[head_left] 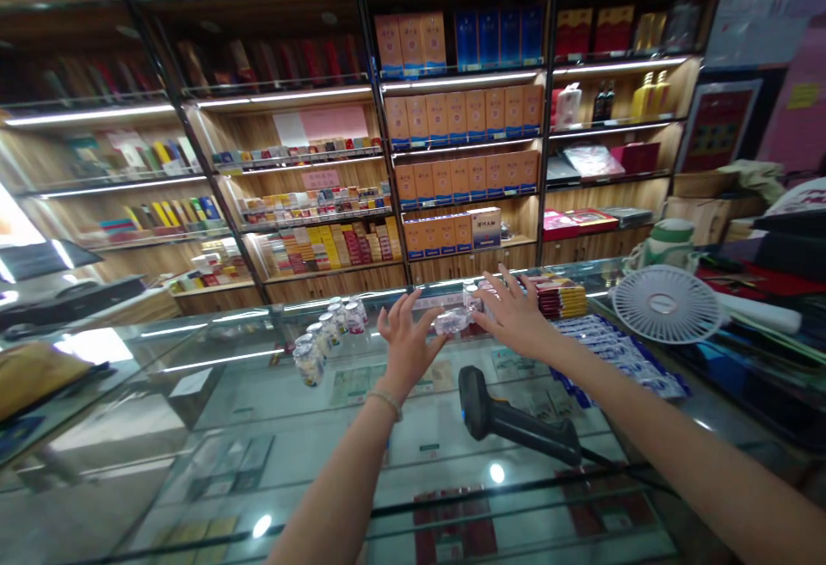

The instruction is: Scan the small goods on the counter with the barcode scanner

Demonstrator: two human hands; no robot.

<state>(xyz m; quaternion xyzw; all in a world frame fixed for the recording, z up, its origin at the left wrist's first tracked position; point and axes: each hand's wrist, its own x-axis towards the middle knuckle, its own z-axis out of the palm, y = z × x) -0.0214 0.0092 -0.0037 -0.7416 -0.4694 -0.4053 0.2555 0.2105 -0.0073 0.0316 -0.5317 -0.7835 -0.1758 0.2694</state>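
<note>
Over the glass counter point(277, 427), my left hand point(408, 337) reaches forward with its fingers spread, thumb and index close to a small clear plastic item point(452, 321). My right hand point(513, 311) is on the other side of that item, fingers apart, its thumb side near or touching it; I cannot tell which. Small jars with white lids point(471, 291) stand just behind, partly hidden by my right hand. To the left is a group of several similar small jars point(321, 343). A dark handheld barcode scanner point(516, 427) lies on the glass between my forearms.
Right of my hand are stacked red and yellow packs point(563, 297) and blue-and-white packets point(619, 354). A white round fan point(668, 304) and a green-and-white jug point(671, 245) stand further right. Shelves point(474, 146) with boxes and bottles line the wall behind the counter.
</note>
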